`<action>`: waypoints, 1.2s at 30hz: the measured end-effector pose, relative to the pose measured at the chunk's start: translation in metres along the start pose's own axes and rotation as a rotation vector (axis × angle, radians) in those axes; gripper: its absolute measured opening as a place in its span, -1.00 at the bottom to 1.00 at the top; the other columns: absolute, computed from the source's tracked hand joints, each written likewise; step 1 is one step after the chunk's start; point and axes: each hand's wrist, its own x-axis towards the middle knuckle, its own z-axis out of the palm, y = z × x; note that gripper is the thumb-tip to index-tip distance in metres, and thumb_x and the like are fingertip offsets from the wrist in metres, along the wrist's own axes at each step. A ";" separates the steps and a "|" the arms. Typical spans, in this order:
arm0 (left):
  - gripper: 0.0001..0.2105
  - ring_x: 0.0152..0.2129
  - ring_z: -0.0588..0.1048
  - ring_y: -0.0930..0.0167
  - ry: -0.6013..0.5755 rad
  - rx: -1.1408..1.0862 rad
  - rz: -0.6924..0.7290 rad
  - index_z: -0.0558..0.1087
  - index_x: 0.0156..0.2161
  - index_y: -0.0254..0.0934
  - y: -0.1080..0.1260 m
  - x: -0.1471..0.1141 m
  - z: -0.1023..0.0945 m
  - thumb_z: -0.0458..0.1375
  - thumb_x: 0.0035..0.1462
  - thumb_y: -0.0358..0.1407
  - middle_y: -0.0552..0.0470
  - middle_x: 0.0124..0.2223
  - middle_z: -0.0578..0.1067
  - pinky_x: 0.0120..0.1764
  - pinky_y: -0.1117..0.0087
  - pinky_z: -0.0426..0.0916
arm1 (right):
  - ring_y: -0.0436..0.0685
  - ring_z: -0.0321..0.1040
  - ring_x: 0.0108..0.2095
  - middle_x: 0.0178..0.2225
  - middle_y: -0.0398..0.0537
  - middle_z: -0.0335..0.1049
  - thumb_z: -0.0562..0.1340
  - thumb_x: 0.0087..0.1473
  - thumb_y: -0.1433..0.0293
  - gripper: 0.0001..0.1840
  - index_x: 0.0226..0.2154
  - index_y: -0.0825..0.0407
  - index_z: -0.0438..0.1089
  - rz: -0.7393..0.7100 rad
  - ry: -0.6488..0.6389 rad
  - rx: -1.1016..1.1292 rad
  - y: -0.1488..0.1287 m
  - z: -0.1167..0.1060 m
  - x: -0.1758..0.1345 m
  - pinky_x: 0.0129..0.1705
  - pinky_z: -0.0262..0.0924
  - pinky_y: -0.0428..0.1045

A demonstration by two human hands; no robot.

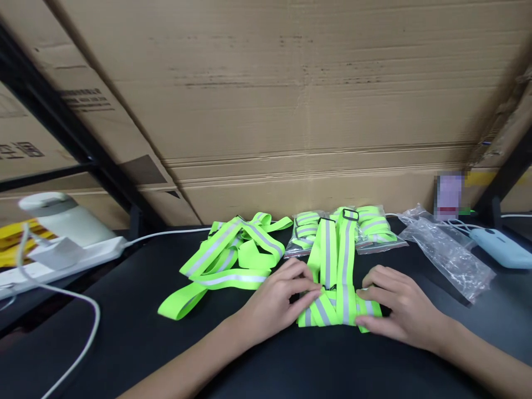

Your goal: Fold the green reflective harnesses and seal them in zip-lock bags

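Observation:
A neon-green reflective strap harness [346,277] with grey stripes and black buckles lies partly folded on the black table. My left hand [285,293] pinches the left edge of its folded lower part between thumb and fingers. On the right edge, my right hand [399,305] grips the folded band the same way, thumb in front. Two strap lengths run up from the fold, side by side, away from me. To the left sits a loose, tangled reflective strap harness [233,257]. Behind the folded one are clear bags with packed green straps, one bag [374,224] at the right.
Crumpled clear plastic bags [446,252] and a light blue power bank [502,247] are at the right. On the left stand a white power strip [83,260], a pale bottle [70,219] and a looping white cable [93,327]. Cardboard [307,111] walls the back.

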 end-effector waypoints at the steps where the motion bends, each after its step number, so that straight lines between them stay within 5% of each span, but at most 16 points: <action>1: -0.77 -0.26 0.44 0.32 -0.029 0.039 0.039 0.62 -0.10 -0.23 0.002 0.000 -0.003 0.11 0.41 -0.26 -0.06 -0.26 0.49 -0.19 0.31 0.38 | 0.18 0.37 -0.34 -0.33 0.05 0.44 0.38 0.14 0.05 -0.58 -0.23 0.09 0.51 -0.005 -0.014 0.000 -0.001 -0.001 -0.001 -0.30 0.28 0.08; 3: -0.72 -0.31 0.43 0.30 -0.086 0.089 0.090 0.61 -0.06 -0.28 0.006 -0.001 -0.009 0.18 0.34 -0.13 -0.06 -0.31 0.47 -0.26 0.32 0.37 | 0.25 0.42 -0.27 -0.22 0.13 0.47 0.43 0.00 -0.04 -0.42 -0.17 0.11 0.50 -0.007 -0.031 -0.004 -0.002 -0.003 -0.003 -0.23 0.34 0.13; 6: -0.48 -0.31 0.43 0.25 -0.128 0.151 0.097 0.59 -0.02 -0.31 0.012 -0.002 -0.015 0.37 0.06 0.06 -0.06 -0.30 0.46 -0.24 0.25 0.39 | 0.28 0.46 -0.15 -0.09 0.18 0.47 0.41 0.08 0.15 -0.58 -0.13 0.11 0.50 0.001 -0.035 -0.006 -0.003 -0.002 -0.004 -0.12 0.37 0.15; 12: -0.58 -0.29 0.48 0.25 -0.124 0.074 0.020 0.60 -0.03 -0.28 0.007 -0.001 -0.011 0.40 -0.04 -0.23 -0.05 -0.28 0.51 -0.20 0.26 0.44 | 0.18 0.46 -0.30 -0.29 0.03 0.53 0.32 0.19 0.31 -0.77 -0.13 0.08 0.52 0.070 -0.064 0.107 -0.005 -0.003 0.002 -0.24 0.36 0.07; 20: -0.75 -0.42 0.46 0.38 -0.056 -0.122 -0.037 0.56 -0.10 -0.31 0.012 0.000 -0.006 0.25 0.08 -0.32 -0.01 -0.32 0.54 -0.34 0.39 0.37 | 0.02 0.32 -0.51 -0.46 -0.15 0.48 0.18 0.33 0.19 -0.74 -0.22 0.00 0.49 0.389 -0.029 0.369 -0.001 -0.006 0.004 -0.47 0.18 -0.08; 24: -0.79 -0.52 0.34 0.47 -0.132 -0.191 -0.096 0.48 -0.35 -0.31 0.019 0.003 0.000 0.06 0.29 -0.31 0.06 -0.42 0.39 -0.44 0.44 0.24 | -0.05 -0.01 -0.61 -0.63 -0.25 0.13 0.08 0.40 0.14 -0.49 -0.53 0.03 0.36 0.429 -0.179 0.378 -0.001 -0.002 0.005 -0.54 -0.09 -0.06; 27: -0.70 -0.49 0.32 0.44 -0.148 -0.189 -0.102 0.41 -0.46 -0.29 0.019 0.005 0.004 0.02 0.33 -0.31 0.07 -0.46 0.32 -0.39 0.42 0.24 | -0.03 0.09 -0.56 -0.60 -0.23 0.13 0.09 0.41 0.17 -0.46 -0.58 0.03 0.30 0.388 -0.200 0.331 -0.001 0.003 0.005 -0.47 -0.01 -0.06; 32: -0.83 -0.27 0.40 0.33 -0.091 -0.127 -0.103 0.51 -0.13 -0.25 0.014 0.002 0.009 0.06 0.29 -0.37 -0.01 -0.26 0.43 -0.17 0.33 0.32 | 0.07 0.39 -0.36 -0.32 -0.06 0.42 0.14 0.39 0.25 -0.73 -0.26 -0.01 0.48 0.321 -0.063 0.173 -0.001 0.007 0.002 -0.36 0.21 -0.07; 36: -0.76 -0.16 0.42 0.31 -0.051 -0.139 -0.126 0.45 -0.01 -0.22 0.015 -0.001 0.012 0.07 0.25 -0.42 -0.04 -0.13 0.41 -0.08 0.30 0.35 | 0.03 0.38 -0.43 -0.39 -0.09 0.43 0.13 0.41 0.28 -0.75 -0.27 0.00 0.44 0.203 -0.003 0.096 -0.002 0.006 0.000 -0.41 0.20 -0.08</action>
